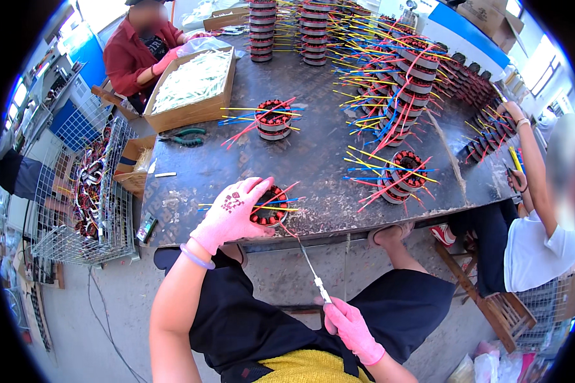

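Note:
My left hand (239, 207), in a pink glove, is wrapped round a motor stator (260, 219) near the table's front edge. The stator has red windings and loose red, yellow and blue wires. My right hand (351, 325), also gloved in pink, is closed in front of my lap on the lower end of a slim white piece (321, 288). A thin grey length runs from it up to a red wire (289, 232) at the stator's near side. Whether this is a tool or a sleeved lead I cannot tell.
Two more stators, a left one (275, 124) and a right one (402, 179), stand ahead on the dark table (223, 166). Stacked stators (415, 76) with jutting wires rise behind. Green-handled pliers (184, 137) lie beside a box of white tubes (220, 105). Co-workers sit at left and right.

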